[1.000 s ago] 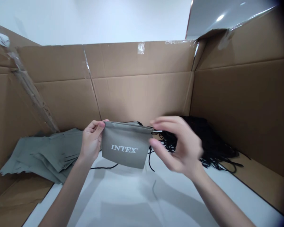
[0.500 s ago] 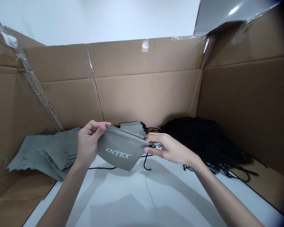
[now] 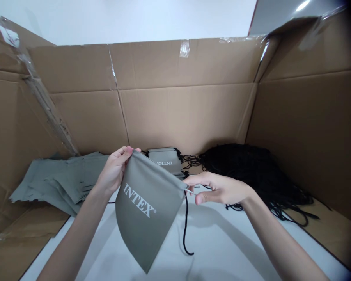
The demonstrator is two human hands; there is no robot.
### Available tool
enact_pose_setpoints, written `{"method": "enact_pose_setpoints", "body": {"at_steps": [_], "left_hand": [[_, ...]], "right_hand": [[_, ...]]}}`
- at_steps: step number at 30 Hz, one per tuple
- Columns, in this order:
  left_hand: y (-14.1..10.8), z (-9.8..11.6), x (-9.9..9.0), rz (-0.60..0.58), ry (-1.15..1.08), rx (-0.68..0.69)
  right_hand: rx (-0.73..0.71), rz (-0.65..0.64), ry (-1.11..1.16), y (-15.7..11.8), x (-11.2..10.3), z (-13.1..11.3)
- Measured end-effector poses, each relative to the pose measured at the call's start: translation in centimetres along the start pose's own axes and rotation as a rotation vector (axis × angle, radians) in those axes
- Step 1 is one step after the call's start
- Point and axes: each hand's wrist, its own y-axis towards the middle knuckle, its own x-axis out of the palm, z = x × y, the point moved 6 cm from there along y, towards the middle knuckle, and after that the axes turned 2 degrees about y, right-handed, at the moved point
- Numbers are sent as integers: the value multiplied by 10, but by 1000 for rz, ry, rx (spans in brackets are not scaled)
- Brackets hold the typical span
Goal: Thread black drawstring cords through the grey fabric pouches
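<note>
A grey drawstring bag (image 3: 143,207) printed INTEX hangs tilted above the white table, its lower corner pointing down. My left hand (image 3: 115,169) is closed on the bag's upper left corner. At the opposite upper corner is my right hand (image 3: 219,188), its thumb and fingers around a thin pale rod (image 3: 191,192) that sticks out of the bag's hem. The forefinger touches or nearly touches that corner. From there a black cord (image 3: 186,226) dangles with a curled end. Whether the rod runs on inside the hem is hidden.
Flat grey bags (image 3: 61,179) lie piled on the left. Behind my hands sits a stack of corded INTEX bags (image 3: 163,156). A large heap of black cords (image 3: 242,164) is on the right. Cardboard walls (image 3: 181,113) enclose the white table (image 3: 222,242) at the back and sides.
The bag has swung down and now shows more of its front. My right hand has shifted slightly right and its fingers have spread; the pale rod now shows at the corner.
</note>
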Motion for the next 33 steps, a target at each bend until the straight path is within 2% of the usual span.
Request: {"method": "enact_pose_setpoints", "body": {"at_steps": [13,24,27,33], "left_hand": [[2,-1,0,-67,-46,-32],[10,-1,-11,-64,22,50],[9,-1,-11,-69,64,61],[3,3,-6,-101,171,89]], "right_hand": [[32,139,15,5,2,0],[90,238,-54,0,-7,14],[127,221,-82,-1,-7,15],[148,100,-199,-3,-4,14]]}}
